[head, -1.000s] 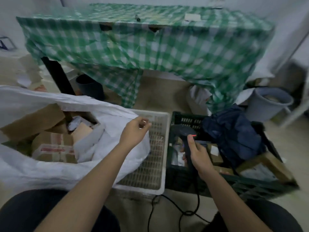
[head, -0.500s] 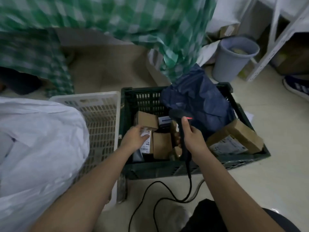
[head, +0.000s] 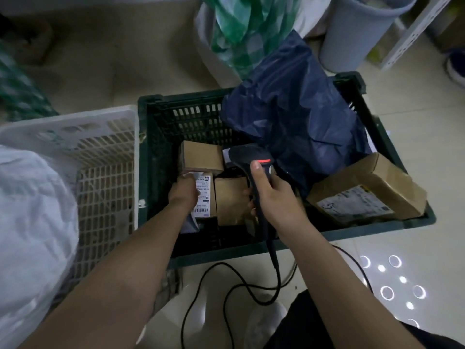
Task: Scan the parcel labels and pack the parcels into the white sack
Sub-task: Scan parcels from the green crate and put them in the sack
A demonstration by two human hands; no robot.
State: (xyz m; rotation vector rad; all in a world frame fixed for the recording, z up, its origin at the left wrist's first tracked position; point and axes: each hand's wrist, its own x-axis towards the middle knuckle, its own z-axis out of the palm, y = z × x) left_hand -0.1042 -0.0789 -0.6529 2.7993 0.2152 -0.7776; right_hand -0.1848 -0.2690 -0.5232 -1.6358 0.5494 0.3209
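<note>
The left hand (head: 185,195) reached down into the dark green crate (head: 161,172) and its fingers curled over the top edge of a small parcel (head: 204,197) that bore a white printed label with a barcode near its lower end. That parcel stood in the crate's left half, just beside a plain brown box (head: 230,200) on its right and in front of another brown box (head: 202,156) set further back. The right hand (head: 273,197) was clamped round the grip of a black barcode scanner (head: 247,157), thumb laid up the back of the handle, a red light glowing on the scanner's head (the head pointed away, down into the crate). The scanner's black cable (head: 226,290) ran from the handle's base and looped over the pale floor (head: 402,238) in front of the crate. A crumpled dark blue bag (head: 297,109) filled the crate's far right part, and a larger cardboard parcel (head: 370,192) with a white label lay tilted on the crate's right rim. Left of the crate, touching it, stood a white slatted basket (head: 105,157), and the white sack (head: 32,222) bulged against the basket at the left edge of the view. A grey bin (head: 352,34) stood beyond the crate.
</note>
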